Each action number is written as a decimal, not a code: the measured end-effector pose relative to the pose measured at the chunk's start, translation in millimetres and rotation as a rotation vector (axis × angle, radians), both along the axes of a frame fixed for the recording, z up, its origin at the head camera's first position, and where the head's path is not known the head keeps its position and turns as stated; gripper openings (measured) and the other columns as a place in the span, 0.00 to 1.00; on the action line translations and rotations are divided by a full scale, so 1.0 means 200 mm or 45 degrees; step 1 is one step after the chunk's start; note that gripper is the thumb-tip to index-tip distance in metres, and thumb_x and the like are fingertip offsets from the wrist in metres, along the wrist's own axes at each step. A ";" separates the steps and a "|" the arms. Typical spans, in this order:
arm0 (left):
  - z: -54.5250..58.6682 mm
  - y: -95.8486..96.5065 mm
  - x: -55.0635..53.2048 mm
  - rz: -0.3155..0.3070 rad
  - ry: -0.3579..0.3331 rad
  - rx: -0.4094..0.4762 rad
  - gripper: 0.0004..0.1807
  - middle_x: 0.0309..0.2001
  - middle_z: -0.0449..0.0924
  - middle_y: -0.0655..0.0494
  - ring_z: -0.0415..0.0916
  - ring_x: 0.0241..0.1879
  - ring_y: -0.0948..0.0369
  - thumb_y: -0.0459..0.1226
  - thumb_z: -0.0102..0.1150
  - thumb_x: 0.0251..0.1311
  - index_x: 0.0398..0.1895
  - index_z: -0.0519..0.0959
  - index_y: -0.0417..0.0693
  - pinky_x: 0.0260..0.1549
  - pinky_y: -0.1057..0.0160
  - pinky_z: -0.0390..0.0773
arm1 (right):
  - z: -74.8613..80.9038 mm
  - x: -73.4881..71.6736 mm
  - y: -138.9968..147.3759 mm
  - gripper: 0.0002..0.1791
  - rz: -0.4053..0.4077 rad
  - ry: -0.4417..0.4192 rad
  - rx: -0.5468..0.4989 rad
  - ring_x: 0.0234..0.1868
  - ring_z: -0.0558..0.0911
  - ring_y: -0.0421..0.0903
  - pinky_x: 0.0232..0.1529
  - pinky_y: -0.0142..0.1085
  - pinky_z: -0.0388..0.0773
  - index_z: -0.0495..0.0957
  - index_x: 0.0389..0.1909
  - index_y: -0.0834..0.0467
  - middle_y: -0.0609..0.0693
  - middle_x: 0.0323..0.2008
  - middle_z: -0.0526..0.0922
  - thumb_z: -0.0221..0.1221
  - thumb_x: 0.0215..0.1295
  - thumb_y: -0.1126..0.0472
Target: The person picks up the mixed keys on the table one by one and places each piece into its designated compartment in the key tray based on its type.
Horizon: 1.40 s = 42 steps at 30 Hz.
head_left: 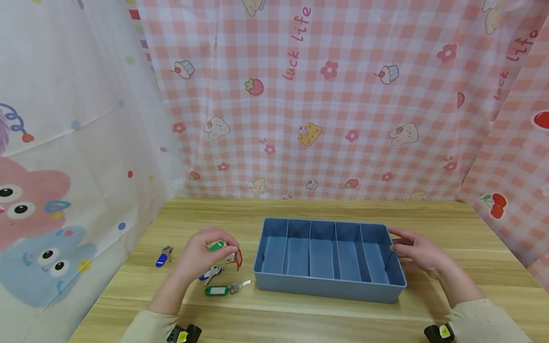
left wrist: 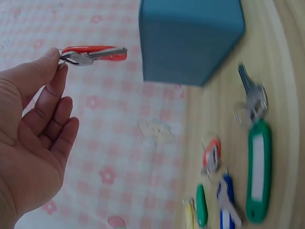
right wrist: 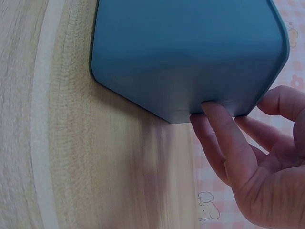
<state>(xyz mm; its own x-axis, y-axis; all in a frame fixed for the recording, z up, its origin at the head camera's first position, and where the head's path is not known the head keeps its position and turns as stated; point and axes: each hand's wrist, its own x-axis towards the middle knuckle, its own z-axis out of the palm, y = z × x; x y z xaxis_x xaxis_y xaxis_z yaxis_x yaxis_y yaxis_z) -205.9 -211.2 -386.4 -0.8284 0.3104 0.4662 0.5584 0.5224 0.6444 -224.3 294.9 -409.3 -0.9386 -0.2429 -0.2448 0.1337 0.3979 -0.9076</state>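
In the head view my left hand [head_left: 206, 250] pinches a key with a red tag [head_left: 238, 257] between thumb and index finger. The left wrist view shows the key [left wrist: 86, 58] hanging by its ring beside the red tag, off the table. A blue-grey divided box [head_left: 330, 287] stands to its right, its several compartments bare. My right hand [head_left: 418, 252] holds the box's right end wall; in the right wrist view fingers touch the outer wall [right wrist: 190, 90] and the thumb tip passes behind the rim.
Near my left hand lie keys with a green tag [head_left: 216, 290], a blue tag [head_left: 210, 274], another green tag [head_left: 216, 246] and, in the left wrist view, red [left wrist: 212, 155] and yellow [left wrist: 189, 214] tags. A blue-tagged key [head_left: 163, 257] sits farther left. Patterned curtains enclose the wooden table [head_left: 309, 324].
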 end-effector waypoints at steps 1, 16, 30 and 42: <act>0.00 0.02 0.00 -0.001 0.001 0.006 0.07 0.34 0.82 0.69 0.75 0.41 0.63 0.34 0.72 0.55 0.31 0.87 0.59 0.45 0.51 0.75 | 0.00 0.00 0.00 0.39 -0.002 0.000 0.001 0.56 0.76 0.63 0.49 0.53 0.80 0.44 0.75 0.71 0.81 0.66 0.56 0.53 0.73 0.63; 0.07 0.28 -0.03 -0.060 -0.011 0.065 0.05 0.34 0.82 0.67 0.74 0.41 0.61 0.33 0.72 0.55 0.31 0.87 0.55 0.44 0.54 0.75 | -0.01 0.00 0.01 0.38 0.002 0.001 -0.012 0.58 0.74 0.67 0.49 0.54 0.79 0.44 0.75 0.71 0.82 0.65 0.55 0.52 0.74 0.64; 0.07 0.48 -0.07 -0.127 -0.055 0.097 0.01 0.34 0.80 0.67 0.74 0.41 0.62 0.38 0.71 0.58 0.32 0.88 0.52 0.44 0.55 0.76 | -0.01 -0.01 0.01 0.39 0.010 -0.004 -0.008 0.58 0.75 0.65 0.50 0.53 0.79 0.43 0.75 0.71 0.81 0.66 0.55 0.53 0.74 0.63; 0.07 0.70 -0.10 -0.209 -0.084 0.114 0.02 0.34 0.82 0.67 0.73 0.44 0.61 0.38 0.69 0.60 0.34 0.88 0.51 0.46 0.52 0.74 | -0.01 -0.01 0.01 0.38 0.011 0.001 -0.018 0.58 0.74 0.64 0.50 0.53 0.79 0.43 0.75 0.72 0.81 0.65 0.55 0.52 0.74 0.64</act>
